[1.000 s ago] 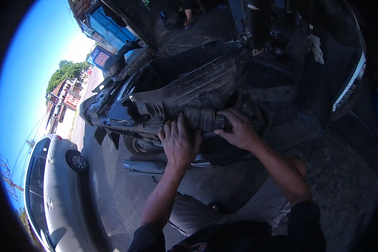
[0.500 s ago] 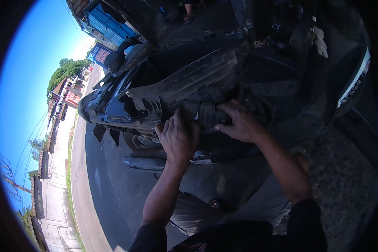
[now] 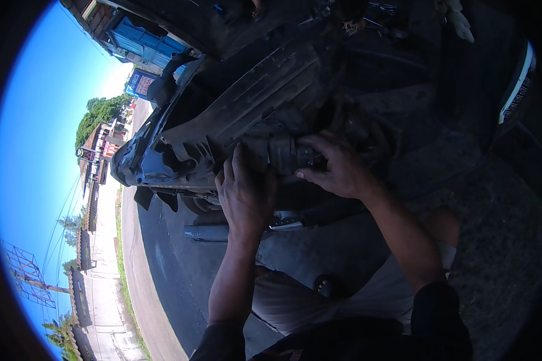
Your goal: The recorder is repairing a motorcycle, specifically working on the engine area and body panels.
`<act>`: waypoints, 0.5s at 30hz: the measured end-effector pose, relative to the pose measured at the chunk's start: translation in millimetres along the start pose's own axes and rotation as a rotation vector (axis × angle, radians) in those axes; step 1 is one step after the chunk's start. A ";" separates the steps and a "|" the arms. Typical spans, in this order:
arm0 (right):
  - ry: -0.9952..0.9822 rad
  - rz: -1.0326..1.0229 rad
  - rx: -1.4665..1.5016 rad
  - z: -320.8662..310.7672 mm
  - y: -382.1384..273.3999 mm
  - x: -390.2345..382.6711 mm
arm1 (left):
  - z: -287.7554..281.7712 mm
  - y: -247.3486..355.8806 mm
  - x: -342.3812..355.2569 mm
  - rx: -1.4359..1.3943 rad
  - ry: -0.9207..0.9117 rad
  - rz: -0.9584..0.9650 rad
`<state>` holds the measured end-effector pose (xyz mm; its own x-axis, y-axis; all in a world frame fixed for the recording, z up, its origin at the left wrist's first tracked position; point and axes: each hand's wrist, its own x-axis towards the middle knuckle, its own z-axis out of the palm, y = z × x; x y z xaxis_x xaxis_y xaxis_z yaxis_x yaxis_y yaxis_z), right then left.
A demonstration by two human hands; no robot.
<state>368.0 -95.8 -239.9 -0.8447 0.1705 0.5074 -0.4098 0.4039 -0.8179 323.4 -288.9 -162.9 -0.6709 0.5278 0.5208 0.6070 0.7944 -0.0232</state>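
Along the dark vehicle body [image 3: 253, 102], a rounded dark part [image 3: 281, 153] sits between the hands: right [image 3: 338, 165] pinching its end, left [image 3: 244, 195] beside it, grip unclear to me. Uneven force could slip fingers or crack it.

Dull, plastic-looking dark cylindrical part [image 3: 282, 154]; ribbed, matt long panel [image 3: 253, 99]; smooth, glossy dark bodywork [image 3: 162, 162]; matt grey cloth trousers [image 3: 295, 302]; rough-looking, matt ground [image 3: 494, 240].

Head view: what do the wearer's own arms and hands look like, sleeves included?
The left hand and right hand are ungloved; no watch shows. Both forearms are bare. The left sleeve and right sleeve are dark, ending near the elbows.
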 end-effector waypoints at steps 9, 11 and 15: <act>-0.026 0.026 0.056 1.5 -0.7 1.6 | -0.7 2.4 4.0 -0.119 -0.050 -0.112; 0.023 0.015 -0.014 3.6 -4.1 2.1 | 2.0 9.7 6.7 -0.193 0.029 -0.119; 0.088 -0.012 -0.041 2.6 -6.3 4.1 | 4.4 11.1 17.2 -0.205 0.080 -0.067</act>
<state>366.3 -100.0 -233.4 -0.8056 0.2433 0.5403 -0.4036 0.4422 -0.8010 316.7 -269.7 -158.0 -0.6816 0.4438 0.5818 0.6414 0.7450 0.1831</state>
